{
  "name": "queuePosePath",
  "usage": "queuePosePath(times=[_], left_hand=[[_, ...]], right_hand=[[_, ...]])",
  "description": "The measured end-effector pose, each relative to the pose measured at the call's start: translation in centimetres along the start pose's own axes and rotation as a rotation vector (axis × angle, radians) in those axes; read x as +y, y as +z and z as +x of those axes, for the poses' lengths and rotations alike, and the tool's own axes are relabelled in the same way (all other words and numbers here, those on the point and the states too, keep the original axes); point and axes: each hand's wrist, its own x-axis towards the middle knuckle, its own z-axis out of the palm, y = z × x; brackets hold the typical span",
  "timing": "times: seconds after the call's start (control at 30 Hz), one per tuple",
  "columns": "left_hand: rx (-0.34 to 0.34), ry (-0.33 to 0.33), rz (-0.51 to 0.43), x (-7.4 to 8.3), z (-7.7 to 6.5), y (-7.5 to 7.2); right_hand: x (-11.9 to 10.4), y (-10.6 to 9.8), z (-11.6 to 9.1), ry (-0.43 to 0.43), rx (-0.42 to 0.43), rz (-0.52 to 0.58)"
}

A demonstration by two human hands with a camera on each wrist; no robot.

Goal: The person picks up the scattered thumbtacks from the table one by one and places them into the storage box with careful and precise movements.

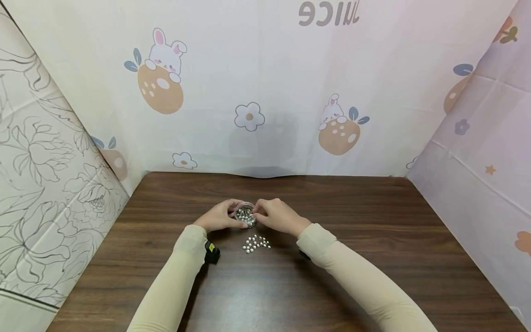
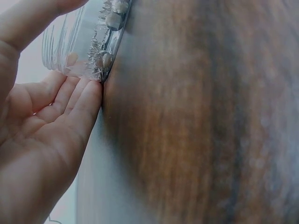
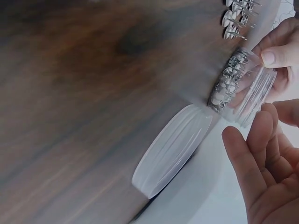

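Note:
A clear plastic jar (image 1: 250, 222) with ridged threads at its mouth holds several silver thumbtacks (image 3: 227, 84) heaped at its bottom. My left hand (image 1: 220, 216) grips the jar, thumb on the near side and fingers on the far side. At the jar's mouth is my right hand (image 1: 280, 216), thumb and forefinger close together, the other fingers loosely bent. Whether a thumbtack is between those fingertips I cannot tell. Nearer to me, a loose group of thumbtacks (image 1: 256, 244) lies on the table, heads down and pins up.
Beside the jar, a translucent white ridged lid (image 3: 173, 149) lies on the table in the right wrist view. The dark wood-grain table (image 1: 352, 203) meets a printed cloth (image 1: 282, 138) at its back edge. Black wrist gear (image 1: 212, 253) sits under the left sleeve.

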Motion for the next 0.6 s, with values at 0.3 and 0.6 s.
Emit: queuePosePath(times=[0.3, 0.6], left_hand=[[0.021, 0.003, 0.003, -0.6, 0.5, 0.1], [0.029, 0.008, 0.032, -0.4, 0.4, 0.0]], right_hand=[[1.0, -0.4, -2.6, -0.003, 0.007, 0.017], [0.5, -0.2, -5.0, -0.04, -0.094, 0.029]])
